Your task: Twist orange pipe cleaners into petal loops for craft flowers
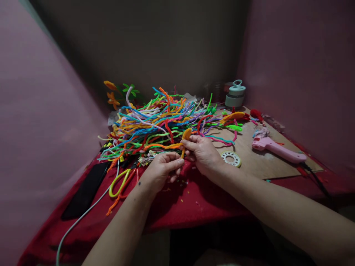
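Between my hands is an orange pipe cleaner (186,133), shaped at its upper end into a flat, petal-like form with a thin stem below. My right hand (202,152) pinches it just under the wide part. Lower down, the fingertips of my left hand (165,168) are closed on the stem. Both hands are above the red cloth near the table's front. Right behind them spreads a large heap of many-coloured pipe cleaners (155,122). Part of the stem is hidden by my fingers.
A pink glue gun or similar tool (280,149) lies on a brown board (255,162) at right, its cord trailing off. Nearby are a white roll (232,159) and a mint jar (235,96). Yellow-handled scissors (119,183), a black flat object (84,190) and a white cable (83,214) lie left.
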`<control>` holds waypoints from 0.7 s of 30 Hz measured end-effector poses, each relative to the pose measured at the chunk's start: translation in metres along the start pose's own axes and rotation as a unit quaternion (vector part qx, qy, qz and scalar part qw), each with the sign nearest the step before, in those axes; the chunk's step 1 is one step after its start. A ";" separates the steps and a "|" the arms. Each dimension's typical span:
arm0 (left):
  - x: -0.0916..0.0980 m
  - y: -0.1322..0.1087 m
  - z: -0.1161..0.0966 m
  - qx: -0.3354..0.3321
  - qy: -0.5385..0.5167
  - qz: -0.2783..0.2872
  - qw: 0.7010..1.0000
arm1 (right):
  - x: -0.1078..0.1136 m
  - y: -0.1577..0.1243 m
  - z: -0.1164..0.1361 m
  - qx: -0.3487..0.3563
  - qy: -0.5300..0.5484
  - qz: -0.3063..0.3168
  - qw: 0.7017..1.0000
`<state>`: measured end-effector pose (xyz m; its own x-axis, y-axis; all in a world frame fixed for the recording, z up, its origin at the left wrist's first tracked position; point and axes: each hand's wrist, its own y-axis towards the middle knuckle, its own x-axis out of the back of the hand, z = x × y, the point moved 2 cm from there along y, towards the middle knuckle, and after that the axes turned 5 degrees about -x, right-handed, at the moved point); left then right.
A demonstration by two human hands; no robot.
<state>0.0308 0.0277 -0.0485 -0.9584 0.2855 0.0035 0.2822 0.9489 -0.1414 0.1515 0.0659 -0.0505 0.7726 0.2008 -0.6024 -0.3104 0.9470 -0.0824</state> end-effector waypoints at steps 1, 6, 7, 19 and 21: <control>0.000 -0.001 -0.001 0.006 -0.001 -0.002 1.000 | 0.001 0.001 0.000 -0.001 0.003 -0.002 1.000; -0.001 -0.003 -0.003 0.016 0.008 0.008 1.000 | 0.005 0.004 -0.001 0.005 0.000 -0.006 1.000; -0.001 -0.004 -0.003 0.019 0.006 0.012 1.000 | 0.005 0.005 -0.001 0.006 0.001 -0.006 1.000; 0.003 -0.005 -0.002 0.024 0.058 0.016 0.998 | 0.005 0.005 0.000 0.007 -0.001 -0.003 1.000; 0.006 -0.003 -0.003 -0.013 0.078 -0.044 0.996 | 0.004 0.003 0.001 0.004 -0.008 0.000 1.000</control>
<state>0.0240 0.0269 -0.0449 -0.9618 0.2160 0.1680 0.1998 0.9738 -0.1081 0.1537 0.0700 -0.0525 0.7812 0.2043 -0.5899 -0.3062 0.9489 -0.0768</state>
